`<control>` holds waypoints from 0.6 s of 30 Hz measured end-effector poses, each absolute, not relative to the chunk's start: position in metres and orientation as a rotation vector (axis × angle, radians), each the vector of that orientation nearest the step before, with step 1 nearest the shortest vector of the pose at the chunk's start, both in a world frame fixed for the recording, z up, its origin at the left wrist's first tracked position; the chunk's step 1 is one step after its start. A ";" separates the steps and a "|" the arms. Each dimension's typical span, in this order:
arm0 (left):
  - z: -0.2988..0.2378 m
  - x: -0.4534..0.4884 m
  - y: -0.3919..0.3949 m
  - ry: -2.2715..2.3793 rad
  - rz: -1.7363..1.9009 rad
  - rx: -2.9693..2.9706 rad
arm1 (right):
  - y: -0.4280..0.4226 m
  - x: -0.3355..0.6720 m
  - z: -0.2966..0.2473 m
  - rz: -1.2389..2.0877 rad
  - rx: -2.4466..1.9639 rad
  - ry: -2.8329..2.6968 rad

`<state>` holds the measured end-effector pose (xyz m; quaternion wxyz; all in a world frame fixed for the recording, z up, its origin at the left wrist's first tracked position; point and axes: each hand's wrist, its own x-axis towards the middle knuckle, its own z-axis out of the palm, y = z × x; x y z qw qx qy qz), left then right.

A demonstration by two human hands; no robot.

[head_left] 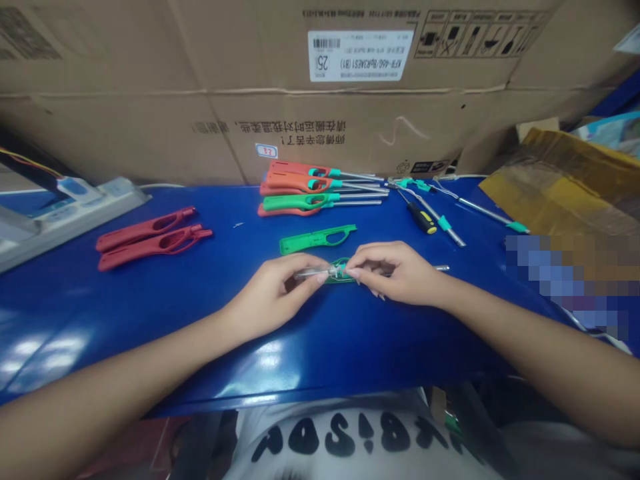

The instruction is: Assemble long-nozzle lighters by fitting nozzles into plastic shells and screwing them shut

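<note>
My left hand [273, 293] and my right hand [395, 270] meet at the middle of the blue table [150, 320]. Both pinch a metal tube assembly [320, 272] with a teal fitting, pressed onto a green lighter shell [340, 275] that lies mostly hidden under my fingers. The tube's far end [443, 269] sticks out past my right hand. A second green shell half [317, 239] lies just beyond my hands, untouched.
Two red shell halves [153, 239] lie at the left. A stack of finished red, orange and green lighters [320, 190] sits at the back. Loose metal tubes [475, 208] and a screwdriver [421, 218] lie at the right. Cardboard boxes [250, 87] wall the rear.
</note>
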<state>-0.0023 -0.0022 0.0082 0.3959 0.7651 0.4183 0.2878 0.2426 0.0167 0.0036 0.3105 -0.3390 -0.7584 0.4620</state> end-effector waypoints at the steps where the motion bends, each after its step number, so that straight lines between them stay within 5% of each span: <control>1: 0.008 -0.002 -0.002 1.059 0.740 1.933 | 0.017 0.243 0.004 1.219 -0.899 -2.007; 18: 0.009 -0.001 -0.002 1.076 0.722 1.931 | 0.017 0.244 0.004 1.175 -0.919 -2.042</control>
